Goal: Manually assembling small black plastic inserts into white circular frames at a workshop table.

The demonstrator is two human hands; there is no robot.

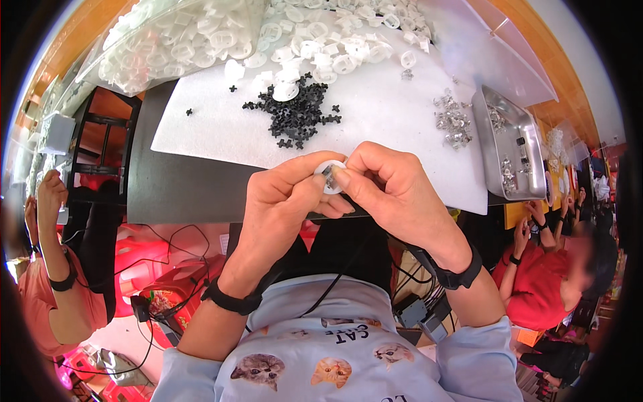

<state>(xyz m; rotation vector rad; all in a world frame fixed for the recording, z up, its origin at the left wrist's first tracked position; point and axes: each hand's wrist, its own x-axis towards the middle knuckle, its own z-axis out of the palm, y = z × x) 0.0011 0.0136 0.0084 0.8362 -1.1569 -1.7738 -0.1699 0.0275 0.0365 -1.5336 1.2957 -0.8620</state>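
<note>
2 hands [284,191] [395,187] pinch 1 white disc [329,165], seemingly with 1 metal piece [329,177]

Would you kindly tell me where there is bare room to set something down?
The white sheet is bare between the black cross-shaped pieces and the shiny parts; the dark tabletop is bare left of the left hand. The sheet's far side is crowded with white plastic parts.

I hold a round white disc [327,165], face toward me. On it is a shiny metal piece [329,175].
</note>
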